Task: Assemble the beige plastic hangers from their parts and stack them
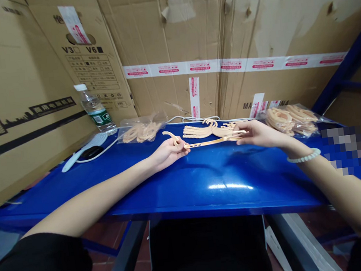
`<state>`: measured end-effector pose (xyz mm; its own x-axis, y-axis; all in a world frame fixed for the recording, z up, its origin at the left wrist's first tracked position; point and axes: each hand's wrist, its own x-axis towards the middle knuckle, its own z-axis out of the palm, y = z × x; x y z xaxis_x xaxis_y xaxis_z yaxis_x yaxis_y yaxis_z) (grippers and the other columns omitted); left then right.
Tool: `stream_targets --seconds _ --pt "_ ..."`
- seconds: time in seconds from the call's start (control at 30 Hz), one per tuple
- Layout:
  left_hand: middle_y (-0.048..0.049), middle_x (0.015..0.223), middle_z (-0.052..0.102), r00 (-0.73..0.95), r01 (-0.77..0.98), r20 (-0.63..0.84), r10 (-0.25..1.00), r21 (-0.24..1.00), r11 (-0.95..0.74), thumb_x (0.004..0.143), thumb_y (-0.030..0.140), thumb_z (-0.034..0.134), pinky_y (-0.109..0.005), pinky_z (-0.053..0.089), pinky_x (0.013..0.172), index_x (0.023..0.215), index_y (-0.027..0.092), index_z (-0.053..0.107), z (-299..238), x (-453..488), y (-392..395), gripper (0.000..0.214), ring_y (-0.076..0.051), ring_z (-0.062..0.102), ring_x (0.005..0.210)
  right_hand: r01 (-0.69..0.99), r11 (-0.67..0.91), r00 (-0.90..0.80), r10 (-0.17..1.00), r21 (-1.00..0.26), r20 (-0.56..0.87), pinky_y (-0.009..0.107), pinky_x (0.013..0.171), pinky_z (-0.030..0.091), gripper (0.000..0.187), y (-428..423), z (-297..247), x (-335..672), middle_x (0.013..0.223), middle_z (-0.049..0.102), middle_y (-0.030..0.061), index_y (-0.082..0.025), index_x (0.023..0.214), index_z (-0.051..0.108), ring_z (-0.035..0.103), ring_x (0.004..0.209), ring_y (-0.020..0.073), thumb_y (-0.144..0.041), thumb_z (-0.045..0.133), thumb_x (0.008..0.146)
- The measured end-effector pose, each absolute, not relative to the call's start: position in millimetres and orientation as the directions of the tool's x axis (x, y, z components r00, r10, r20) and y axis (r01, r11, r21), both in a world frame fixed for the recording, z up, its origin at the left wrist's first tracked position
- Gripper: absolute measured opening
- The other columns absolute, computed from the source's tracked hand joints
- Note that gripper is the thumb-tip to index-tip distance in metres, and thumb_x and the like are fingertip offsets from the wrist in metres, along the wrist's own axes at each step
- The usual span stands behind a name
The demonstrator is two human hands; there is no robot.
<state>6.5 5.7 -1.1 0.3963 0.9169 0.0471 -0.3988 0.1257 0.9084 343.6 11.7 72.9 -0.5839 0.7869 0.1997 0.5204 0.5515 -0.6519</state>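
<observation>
Between my two hands, above the blue table (173, 188), stretches a thin beige plastic hanger (207, 143) with small slots along its arm. My left hand (169, 154) grips its left part, where a curved piece sticks up past the thumb. At the other end, my right hand (257, 133) has its fingers pinched around a looped part, which the fingers partly cover. Just behind lies a stack of similar beige hangers (199, 130) with curved hooks, close to my right fingertips.
Clear bags of beige pieces lie at the left (141, 131) and right (291, 119). At the back left are a water bottle (98, 112), a light blue hairbrush (84, 151) and a dark round object (92, 152) by a white cable. Cardboard (169, 93) walls the rear.
</observation>
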Motion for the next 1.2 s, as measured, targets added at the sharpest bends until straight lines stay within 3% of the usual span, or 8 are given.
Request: stream_targets --seconds 0.3,0.43,0.57,0.83,0.97,1.03,1.1,1.2 --pt "-0.0062 0.074 0.067 0.273 -0.373 0.097 0.957 0.928 0.012 0.070 0.004 0.075 -0.033 0.052 0.075 0.065 0.013 0.057 -2 11 1 0.021 -0.016 0.064 0.070 0.520 0.555 -0.608 0.775 -0.649 0.175 0.040 0.079 0.056 0.036 12 70 340 0.089 0.068 0.0045 -0.019 0.094 0.067 0.065 0.084 0.0225 -0.048 0.076 0.075" --pt "-0.0031 0.070 0.064 0.208 -0.353 0.116 0.971 0.935 -0.036 0.071 0.002 0.072 -0.031 0.051 0.072 0.067 0.014 0.056 -2 11 2 0.021 -0.014 0.063 0.066 0.473 0.569 -0.633 0.750 -0.673 0.190 0.037 0.075 0.055 0.034 5 74 334 0.088 0.066 0.0039 -0.019 0.084 0.063 0.063 0.080 0.0199 -0.048 0.078 0.075" --pt "-0.0006 0.070 0.064 0.124 -0.370 0.134 0.983 0.926 -0.079 0.073 0.001 0.071 -0.029 0.052 0.072 0.067 0.015 0.053 -4 11 4 0.023 -0.012 0.062 0.065 0.440 0.523 -0.654 0.744 -0.730 0.139 0.033 0.063 0.054 0.032 -2 75 327 0.082 0.062 0.0020 -0.020 0.086 0.059 0.061 0.073 0.0174 -0.046 0.077 0.079" --pt "-0.0008 0.076 0.066 0.037 -0.420 0.138 0.990 0.901 -0.110 0.079 0.008 0.076 -0.032 0.057 0.087 0.080 0.014 0.065 0 11 6 0.013 -0.013 0.069 0.077 0.377 0.464 -0.562 0.802 -0.801 0.200 0.028 0.052 0.052 0.034 3 70 329 0.081 0.060 0.0012 -0.019 0.091 0.058 0.060 0.065 0.0138 -0.044 0.078 0.080" --pt "-0.0070 0.085 0.073 0.042 -0.284 0.107 0.993 0.955 -0.090 0.085 0.022 0.075 -0.032 0.058 0.075 0.094 0.015 0.070 5 14 -3 0.012 -0.017 0.070 0.073 0.360 0.436 -0.496 0.838 -0.825 0.227 0.032 0.058 0.058 0.039 4 72 331 0.084 0.061 0.0028 -0.019 0.099 0.059 0.061 0.068 0.0154 -0.046 0.079 0.079" --pt "-0.0094 0.084 0.075 0.074 -0.088 0.183 0.980 0.980 -0.176 0.087 0.028 0.073 -0.031 0.056 0.068 0.091 0.015 0.073 6 16 -12 0.014 -0.019 0.069 0.069 0.352 0.443 -0.470 0.845 -0.824 0.254 0.034 0.062 0.059 0.040 5 73 333 0.085 0.062 0.0033 -0.020 0.103 0.058 0.062 0.070 0.0164 -0.045 0.078 0.080" --pt "-0.0091 0.081 0.075 0.177 0.112 0.355 0.918 0.919 -0.377 0.083 0.027 0.077 -0.031 0.055 0.072 0.082 0.016 0.076 6 16 -23 0.011 -0.021 0.070 0.072 0.364 0.462 -0.463 0.843 -0.809 0.273 0.035 0.065 0.058 0.039 6 74 336 0.085 0.063 0.0032 -0.020 0.105 0.057 0.062 0.070 0.0166 -0.045 0.076 0.082" --pt "-0.0076 0.090 0.078 0.460 0.265 0.588 0.666 0.625 -0.735 0.080 0.023 0.077 -0.032 0.055 0.087 0.086 0.020 0.079 4 18 -39 0.007 -0.024 0.073 0.089 0.430 0.480 -0.514 0.827 -0.764 0.230 0.033 0.063 0.055 0.036 8 74 339 0.083 0.064 0.0031 -0.020 0.108 0.058 0.061 0.069 0.0163 -0.045 0.072 0.086"
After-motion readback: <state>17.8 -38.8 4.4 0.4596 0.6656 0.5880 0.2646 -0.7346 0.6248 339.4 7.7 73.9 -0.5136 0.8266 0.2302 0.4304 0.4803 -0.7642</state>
